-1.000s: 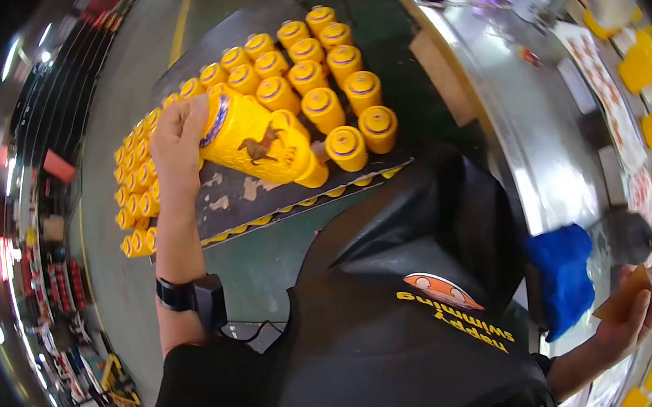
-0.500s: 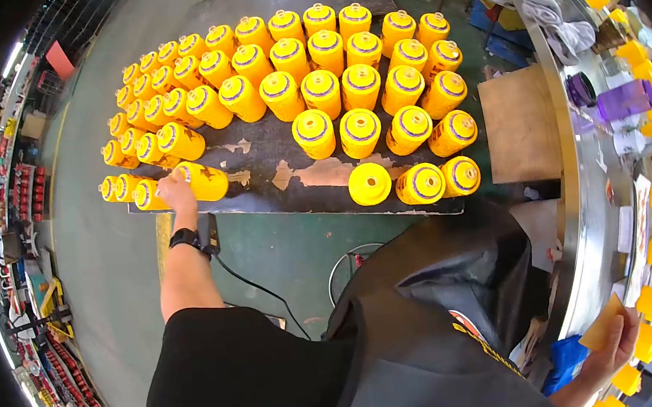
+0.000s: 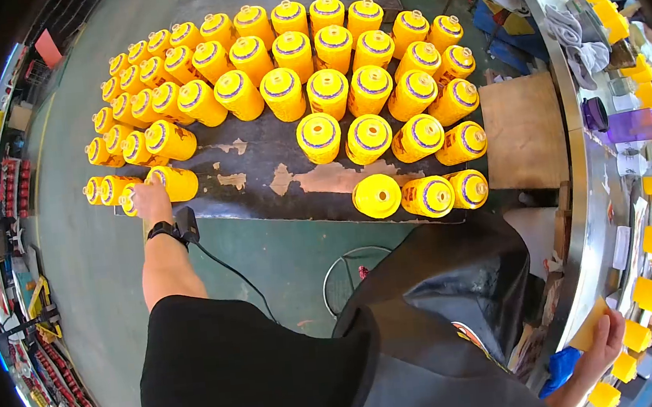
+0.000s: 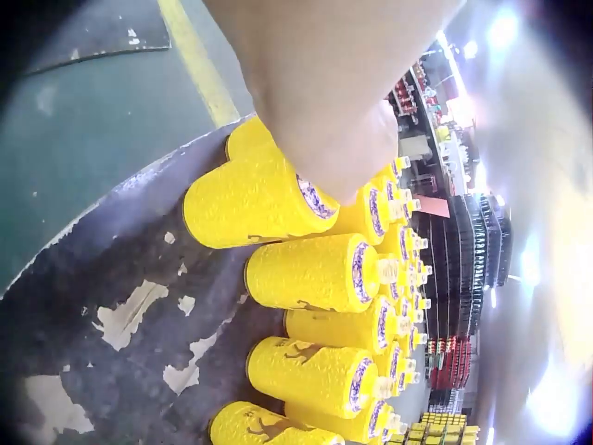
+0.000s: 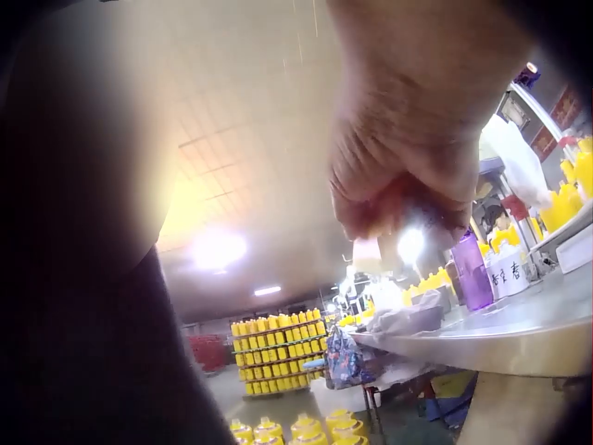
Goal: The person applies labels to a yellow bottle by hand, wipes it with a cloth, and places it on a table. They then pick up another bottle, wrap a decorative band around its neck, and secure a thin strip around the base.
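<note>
Bottle [image 3: 182, 184] upright (left hand [image 3: 152, 201] atop)

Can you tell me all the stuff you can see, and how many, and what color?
Bottles: dozens, yellow, on the platform
Platform: one, dark and scuffed, ahead
Panel: one, brown, right of the platform
Counter: one, silvery, right
Container: one, purple, on the counter
Blocky things: many, yellow, far right
Hoop: one, grey, below the platform
Cable: one, black, near the left wrist
Apron: one, black, worn
Flat piece: one, tan, in the right hand
Background things: too blurry to count
Hands: two; left hand at a bottle's top, right hand by the counter
</note>
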The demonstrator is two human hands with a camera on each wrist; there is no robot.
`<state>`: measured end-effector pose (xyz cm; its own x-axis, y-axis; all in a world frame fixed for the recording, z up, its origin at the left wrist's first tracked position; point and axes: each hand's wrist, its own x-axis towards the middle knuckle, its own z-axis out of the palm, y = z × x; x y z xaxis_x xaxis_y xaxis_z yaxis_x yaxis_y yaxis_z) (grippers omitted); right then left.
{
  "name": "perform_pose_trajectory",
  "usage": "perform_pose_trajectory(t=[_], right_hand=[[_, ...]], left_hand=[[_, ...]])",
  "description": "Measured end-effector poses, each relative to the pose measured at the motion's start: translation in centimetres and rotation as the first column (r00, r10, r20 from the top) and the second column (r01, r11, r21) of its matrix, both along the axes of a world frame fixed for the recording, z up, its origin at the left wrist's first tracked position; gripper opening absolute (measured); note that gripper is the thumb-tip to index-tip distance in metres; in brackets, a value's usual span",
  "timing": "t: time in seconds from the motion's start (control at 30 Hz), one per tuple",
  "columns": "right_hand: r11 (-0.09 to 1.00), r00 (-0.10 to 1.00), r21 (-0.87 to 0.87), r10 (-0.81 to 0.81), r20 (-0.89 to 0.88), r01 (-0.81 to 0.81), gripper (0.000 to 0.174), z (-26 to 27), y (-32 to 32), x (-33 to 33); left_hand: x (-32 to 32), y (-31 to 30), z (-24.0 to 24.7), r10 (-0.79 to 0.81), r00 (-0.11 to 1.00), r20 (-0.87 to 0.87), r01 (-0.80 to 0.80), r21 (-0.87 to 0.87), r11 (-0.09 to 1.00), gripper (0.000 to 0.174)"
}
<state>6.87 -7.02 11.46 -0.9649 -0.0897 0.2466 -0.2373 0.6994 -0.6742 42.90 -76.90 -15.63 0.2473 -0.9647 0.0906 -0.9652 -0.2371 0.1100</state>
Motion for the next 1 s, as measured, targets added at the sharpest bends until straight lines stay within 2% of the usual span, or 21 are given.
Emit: perform_pose_trajectory(t=[0.1,0.23,0.33,0.37,0.47,0.5,0.6,0.67,0.7,0.73,0.77,0.8,0.83,0.87,0.9,0.93,1.0], right_hand=[[1.0,1.0,0.015,-0.009,0.009,0.009,0.018,0.1,0.3,0.1],[0.996,0.996,0.012,-0.085,0.025,0.085,0.019,0.8,1.6,0.1],[0.986,0.99,-0.101,-0.138,-0.005,0.136,0.023,0.7,3.9,-0.8],[0.977,0.987,-0.153,-0.156,-0.025,0.151,0.025,0.8,4.6,-1.0],[0.977,0.983,-0.113,-0.182,-0.017,0.179,0.033,2.4,5.8,-0.8],[0.973,0.979,-0.107,-0.204,0.011,0.204,0.031,3.1,6.7,-0.9],[0.995,0.988,-0.064,-0.078,-0.132,0.07,0.032,4.7,9.7,-1.3],[0.99,0.976,-0.129,-0.088,-0.197,0.063,0.029,5.4,11.7,-1.9],[0.988,0.969,-0.147,-0.079,-0.232,0.045,0.026,5.9,13.1,-1.9],[0.996,0.956,0.039,-0.063,-0.287,0.078,0.024,5.7,16.1,-2.5],[0.997,0.956,0.046,-0.051,-0.29,0.067,0.024,6.6,16.6,-2.7],[0.983,0.959,-0.037,-0.185,-0.215,0.181,0.025,8.3,14.6,-2.2],[0.977,0.95,-0.024,-0.211,-0.23,0.211,0.025,8.9,15.8,-2.6],[0.979,0.947,0.017,-0.194,-0.254,0.205,0.022,10.2,16.5,-2.7],[0.967,0.937,0.115,-0.183,-0.297,0.225,0.021,10.6,18.7,-3.4],[0.949,0.902,0.175,-0.178,-0.394,0.263,0.019,10.1,22.4,-4.5],[0.866,0.893,0.344,-0.217,-0.394,0.362,0.019,11.1,26.7,-6.7]], left_hand=[[0.5,-0.2,-0.7,-0.011,0.997,0.075,0.013,-0.021,1.0,0.054],[1.1,0.0,-1.3,-0.162,0.987,-0.015,0.163,0.023,0.986,0.049],[2.0,0.2,-2.8,-0.13,0.987,-0.099,0.121,-0.087,0.989,0.051],[1.3,1.1,-2.0,-0.073,0.989,-0.128,0.062,-0.088,0.994,0.056],[-1.0,4.2,-0.5,-0.01,0.999,-0.047,0.001,-0.179,0.984,0.057],[-1.4,4.5,-1.2,-0.041,0.998,-0.046,0.031,-0.201,0.979,0.059],[-4.8,6.1,-2.0,-0.343,0.938,-0.046,0.311,-0.321,0.895,0.058],[-9.1,7.5,-1.5,-0.593,0.797,-0.115,0.497,-0.434,0.751,0.052],[-12.8,9.0,-0.4,-0.716,0.683,-0.141,0.585,-0.481,0.653,0.048],[-16.2,10.9,0.6,-0.775,0.521,-0.359,0.607,-0.482,0.632,0.043],[-19.7,13.0,1.5,-0.759,0.331,-0.56,0.615,-0.482,0.624,0.039],[-23.4,16.6,5.2,-0.792,0.258,-0.553,0.697,-0.461,0.549,0.038],[-26.6,19.2,6.5,-0.787,0.033,-0.617,0.752,-0.503,0.426,0.036],[-29.5,22.9,9.6,-0.737,-0.099,-0.669,0.829,-0.465,0.311,0.03],[-32.1,27.1,11.6,-0.616,-0.216,-0.758,0.833,-0.472,0.289,0.022],[-33.7,31.0,14.4,-0.544,-0.293,-0.786,0.885,-0.439,0.158,0.02],[-36.4,37.4,19.9,-0.405,-0.357,-0.842,0.931,-0.358,-0.077,0.017]])
